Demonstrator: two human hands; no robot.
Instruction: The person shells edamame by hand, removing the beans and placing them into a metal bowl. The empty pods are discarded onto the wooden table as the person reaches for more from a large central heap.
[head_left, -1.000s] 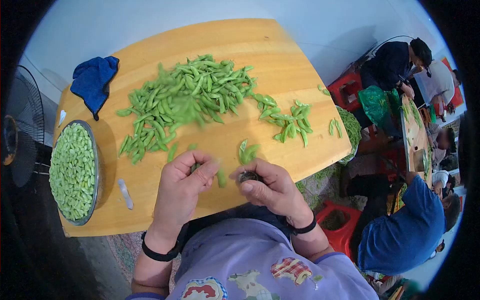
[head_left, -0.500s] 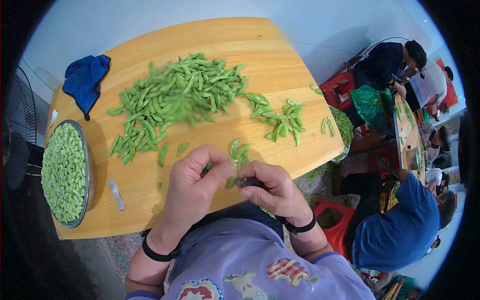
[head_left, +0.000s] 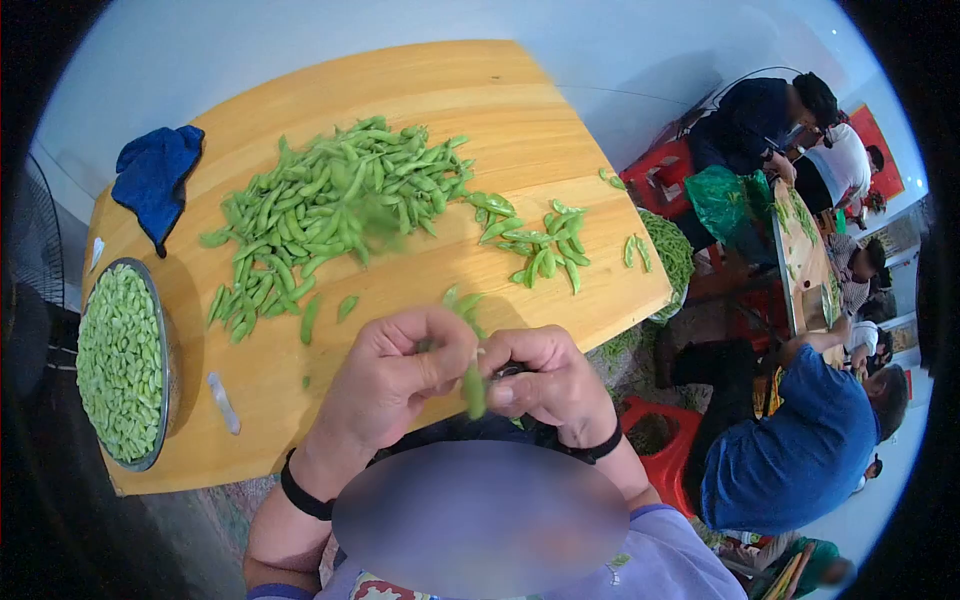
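So the left hand (head_left: 402, 372) has its grip pinched on a green pod (head_left: 474, 391) by the counter (head_left: 270, 385)'s near edge, and the right hand (head_left: 552, 383)'s grip is closed round some small dark object (head_left: 511, 370), right beside it. Big pod pile (head_left: 335, 200) beyond.

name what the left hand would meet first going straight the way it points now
The left hand would likely meet the edamame pod first, then the right hand; depth between them is unclear.
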